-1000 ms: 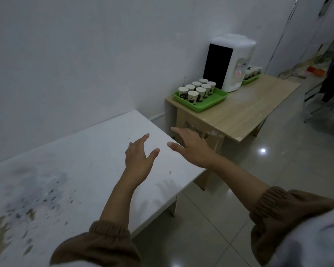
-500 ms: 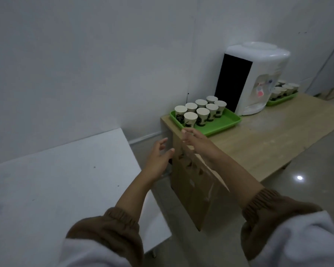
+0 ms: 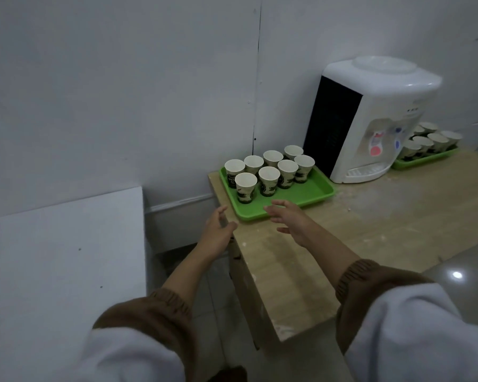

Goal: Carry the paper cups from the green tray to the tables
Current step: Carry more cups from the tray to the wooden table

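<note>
Sleeves (image 3: 138,351) of white over brown cuffs fill the bottom of my view, both forearms stretched forward. My left hand (image 3: 217,232) hangs at the near left corner of the wooden table (image 3: 370,216), fingers loose and spread, holding nothing. My right hand (image 3: 290,219) is a little farther in, palm down over the tabletop, fingers relaxed and empty too. Its fingertips lie across the near rim of the green tray (image 3: 312,188), though I cannot tell whether they touch it. To my left stands a white table (image 3: 61,257), apart from the wooden one with a gap of floor between.

On the tray the paper cups (image 3: 269,175) stand upright, eight of them in two rows of four, crowded toward its back left, the front right of the tray bare. Just beyond it sits a white water dispenser (image 3: 370,119) with a black side panel. Past that, a second green tray (image 3: 425,159) holds more cups (image 3: 431,139). A pale wall (image 3: 122,78) backs everything.
</note>
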